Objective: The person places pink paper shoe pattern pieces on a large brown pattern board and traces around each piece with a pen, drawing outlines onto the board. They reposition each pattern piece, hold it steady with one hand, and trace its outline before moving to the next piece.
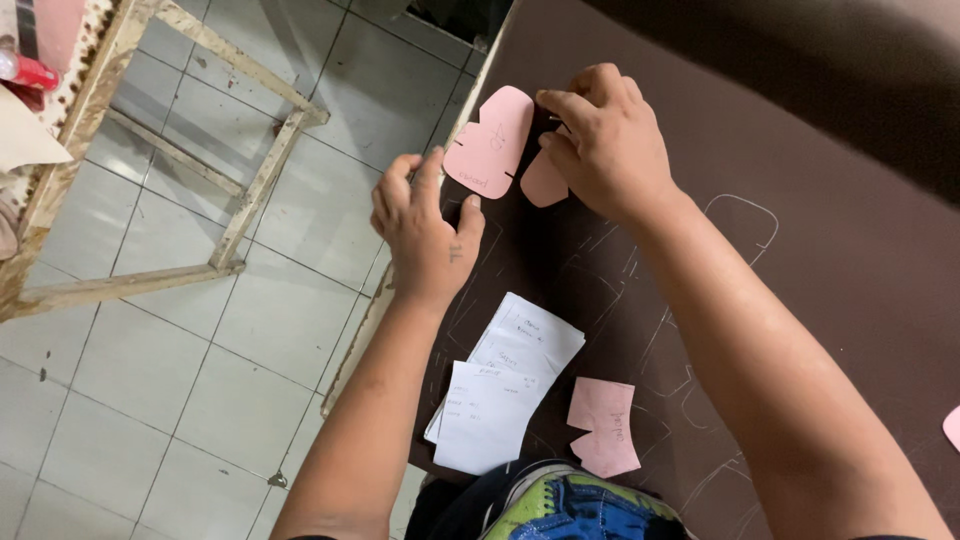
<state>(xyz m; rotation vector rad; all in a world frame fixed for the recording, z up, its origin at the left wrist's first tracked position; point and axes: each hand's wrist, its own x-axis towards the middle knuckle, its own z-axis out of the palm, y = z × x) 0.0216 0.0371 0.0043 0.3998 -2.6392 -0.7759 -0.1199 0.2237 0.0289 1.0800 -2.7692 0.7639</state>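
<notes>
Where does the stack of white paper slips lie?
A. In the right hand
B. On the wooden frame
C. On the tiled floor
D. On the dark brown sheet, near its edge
D: the white paper slips lie on the dark brown sheet, beside a pink template piece.

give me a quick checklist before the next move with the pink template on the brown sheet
1. Pink template flat on brown sheet: ok.
2. Left hand pinning the template's lower edge: ok.
3. Right hand at the template's right edge: ok; whether it holds a marker: cannot tell.
4. Template fully on the sheet: not ok, its left side reaches the sheet's edge.
5. White papers and spare pink piece apart from both hands: ok.
</notes>
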